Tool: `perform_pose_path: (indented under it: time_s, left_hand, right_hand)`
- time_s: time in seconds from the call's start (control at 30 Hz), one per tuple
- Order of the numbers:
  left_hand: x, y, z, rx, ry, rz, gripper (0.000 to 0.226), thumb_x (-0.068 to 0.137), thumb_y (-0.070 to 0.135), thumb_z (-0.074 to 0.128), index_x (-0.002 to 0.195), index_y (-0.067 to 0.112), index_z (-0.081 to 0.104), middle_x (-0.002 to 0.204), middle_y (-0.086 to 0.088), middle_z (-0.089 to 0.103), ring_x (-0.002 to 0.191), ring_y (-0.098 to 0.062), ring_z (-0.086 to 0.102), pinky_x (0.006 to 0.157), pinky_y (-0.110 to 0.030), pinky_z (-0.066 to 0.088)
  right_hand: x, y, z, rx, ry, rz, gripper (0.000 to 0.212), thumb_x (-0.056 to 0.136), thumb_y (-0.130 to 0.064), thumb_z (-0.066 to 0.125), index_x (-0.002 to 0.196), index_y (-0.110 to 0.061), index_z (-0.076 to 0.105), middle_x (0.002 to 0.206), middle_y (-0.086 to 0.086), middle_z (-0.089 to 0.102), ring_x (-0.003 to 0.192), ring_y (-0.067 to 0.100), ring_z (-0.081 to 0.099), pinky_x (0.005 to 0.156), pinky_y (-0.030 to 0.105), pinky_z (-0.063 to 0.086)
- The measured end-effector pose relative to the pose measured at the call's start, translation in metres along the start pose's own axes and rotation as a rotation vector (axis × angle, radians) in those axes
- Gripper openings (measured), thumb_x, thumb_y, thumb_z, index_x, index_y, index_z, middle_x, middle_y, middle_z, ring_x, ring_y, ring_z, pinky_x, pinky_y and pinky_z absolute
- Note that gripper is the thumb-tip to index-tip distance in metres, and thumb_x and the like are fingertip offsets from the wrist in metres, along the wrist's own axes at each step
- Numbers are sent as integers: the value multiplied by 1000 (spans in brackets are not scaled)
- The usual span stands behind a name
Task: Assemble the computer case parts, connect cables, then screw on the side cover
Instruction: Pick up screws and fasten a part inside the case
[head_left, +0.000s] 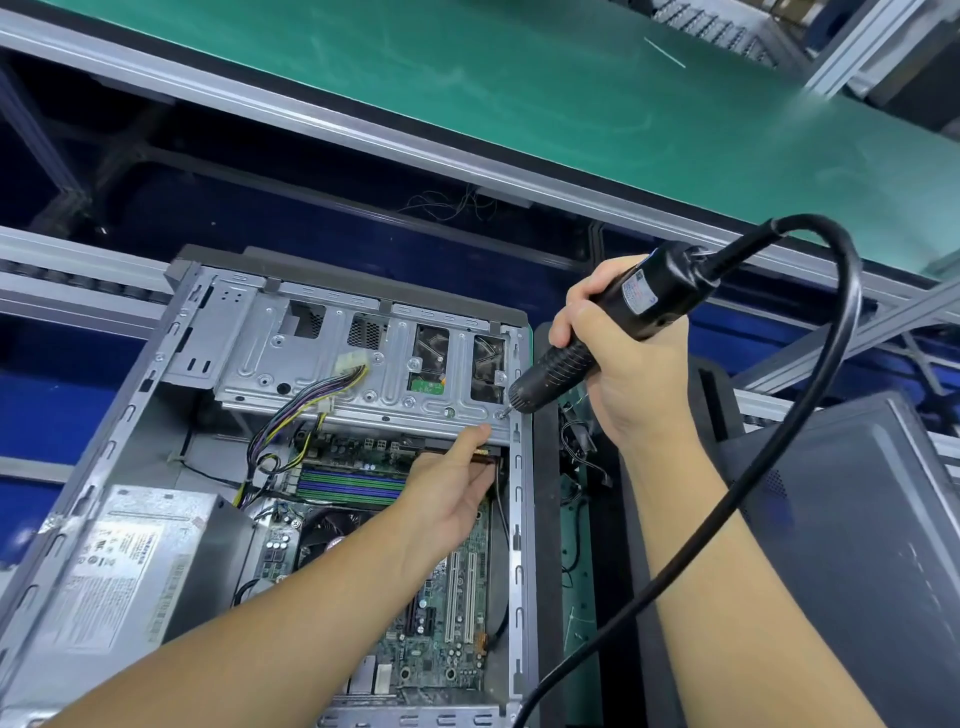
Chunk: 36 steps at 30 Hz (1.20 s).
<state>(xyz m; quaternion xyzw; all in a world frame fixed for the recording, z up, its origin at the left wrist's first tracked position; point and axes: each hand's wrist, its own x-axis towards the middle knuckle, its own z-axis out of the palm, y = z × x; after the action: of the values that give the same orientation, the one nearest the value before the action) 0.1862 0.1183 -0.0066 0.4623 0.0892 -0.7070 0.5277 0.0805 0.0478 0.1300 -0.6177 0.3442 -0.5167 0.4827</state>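
Note:
An open grey computer case (156, 374) lies on its side, showing the motherboard (447, 613), power supply (130, 561) and a silver drive cage (322, 364) across its far end. My right hand (623, 358) grips a black electric screwdriver (597, 338), whose bit touches a screw (503, 413) at the cage's right corner. My left hand (452, 483) reaches under the cage edge, thumb against the metal lip; its fingers curl beneath and what they touch is hidden. A bundle of coloured power cables (291, 415) with a white connector lies over the cage.
The screwdriver's thick black cord (810, 415) loops right and down past my right arm. A dark side cover (857, 545) lies to the right of the case. A green conveyor belt (571, 93) with aluminium rails runs across the back.

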Motion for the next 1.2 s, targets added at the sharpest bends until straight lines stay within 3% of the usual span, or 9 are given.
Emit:
perform_pose_path:
  time_s: [0.23, 0.37, 0.5, 0.7, 0.9, 1.2]
  left_hand:
    - [3, -1, -1, -6, -2, -6, 32, 83, 11, 76, 108, -6, 62, 119, -25, 65, 118, -33, 61, 106, -40, 47]
    - [2, -1, -1, -3, -30, -10, 28, 83, 10, 76, 104, -3, 63, 112, -22, 68, 102, -28, 64, 103, -38, 50]
    - [3, 0, -2, -14, -31, -19, 28, 83, 10, 77, 104, -3, 63, 118, -24, 67, 115, -30, 62, 105, -37, 48]
    - [5, -1, -3, -16, -25, -23, 34, 81, 11, 78, 107, -4, 62, 120, -25, 63, 118, -31, 60, 106, -37, 47]
    - [6, -1, -3, 0, -26, -24, 28, 81, 10, 78, 101, -3, 63, 102, -19, 68, 100, -27, 64, 104, -37, 49]
    - [6, -1, -3, -2, -26, -18, 27, 81, 10, 78, 100, -3, 63, 101, -20, 67, 100, -27, 64, 104, -37, 49]
  right_hand:
    - [6, -5, 10, -40, -91, -21, 32, 82, -3, 61, 85, -35, 64, 76, 0, 59, 64, 28, 55, 68, 38, 50]
    - [9, -6, 11, -40, -124, -9, 33, 81, -2, 61, 83, -35, 64, 75, 1, 59, 63, 28, 55, 68, 39, 49]
    - [11, -5, 10, -14, -122, 5, 33, 81, 0, 60, 84, -33, 64, 74, 1, 59, 62, 28, 54, 68, 40, 49]
    - [12, -6, 9, -38, -99, 16, 33, 80, -2, 61, 82, -34, 64, 75, 2, 60, 64, 28, 56, 69, 40, 50]
    - [13, -5, 13, -124, -106, 10, 31, 83, -5, 61, 78, -36, 63, 70, -2, 61, 64, 23, 58, 68, 34, 52]
    - [12, -6, 13, -104, -192, 34, 27, 84, -5, 62, 86, -32, 64, 76, 3, 61, 65, 21, 58, 72, 31, 51]
